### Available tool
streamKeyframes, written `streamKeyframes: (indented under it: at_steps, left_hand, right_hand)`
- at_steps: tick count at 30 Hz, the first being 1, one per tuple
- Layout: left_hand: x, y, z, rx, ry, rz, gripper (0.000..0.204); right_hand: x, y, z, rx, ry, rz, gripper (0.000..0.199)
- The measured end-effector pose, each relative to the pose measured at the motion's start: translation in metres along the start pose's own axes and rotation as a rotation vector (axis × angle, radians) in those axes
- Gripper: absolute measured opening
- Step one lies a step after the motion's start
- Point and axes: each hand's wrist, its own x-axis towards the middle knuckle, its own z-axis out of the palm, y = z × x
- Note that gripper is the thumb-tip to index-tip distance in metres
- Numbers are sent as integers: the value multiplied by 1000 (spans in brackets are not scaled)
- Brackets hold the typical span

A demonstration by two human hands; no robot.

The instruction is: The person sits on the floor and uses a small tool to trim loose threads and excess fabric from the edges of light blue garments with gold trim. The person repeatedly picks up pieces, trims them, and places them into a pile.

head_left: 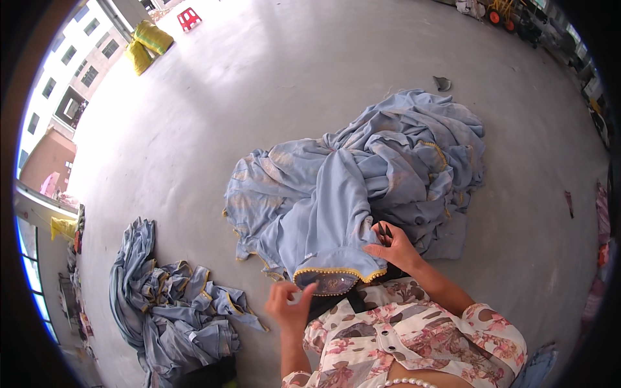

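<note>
Across my lap and onto the floor lies a large blue cloth [336,194] with faded pale patches and a yellow beaded trim [336,270] along its near edge. My right hand [398,251] is closed around small black thread snips [384,233], their dark tips showing above the fingers. Its thumb and fingers also press on the cloth beside the trim. At the left end of that edge, my left hand [289,304] is raised with curled fingers and the thumb near the index finger. Whatever it pinches, if anything, is too small to see.
A second heap of blue trimmed cloth [174,297] lies on the floor to my left. Past the large cloth is a small dark scrap [442,83]. Yellow sacks [152,40] and a red stool [189,19] stand far left; a wheeled cart [501,14] is far right.
</note>
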Motion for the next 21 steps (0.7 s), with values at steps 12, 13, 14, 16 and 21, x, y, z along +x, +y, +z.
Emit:
streamKeyframes:
  at_steps: [12, 13, 14, 16, 21]
  left_hand:
    - [-11, 2, 89, -1416, -659, -835, 42]
    - [-7, 5, 90, -1367, -617, -844, 39]
    - [-2, 8, 89, -1418, -570, -934, 26]
    - [-7, 3, 93, -1451, -473, -975, 26]
    - [-27, -3, 90, -1355, -437, -882, 34]
  right_hand:
    - [2, -6, 6, -32, -57, -20, 25]
    - [1, -4, 5, -23, -56, -18, 24]
    - [3, -3, 6, 3, -51, -14, 24]
    - [3, 0, 5, -1, -18, -36, 22]
    - [11, 2, -14, 147, 56, -18, 18]
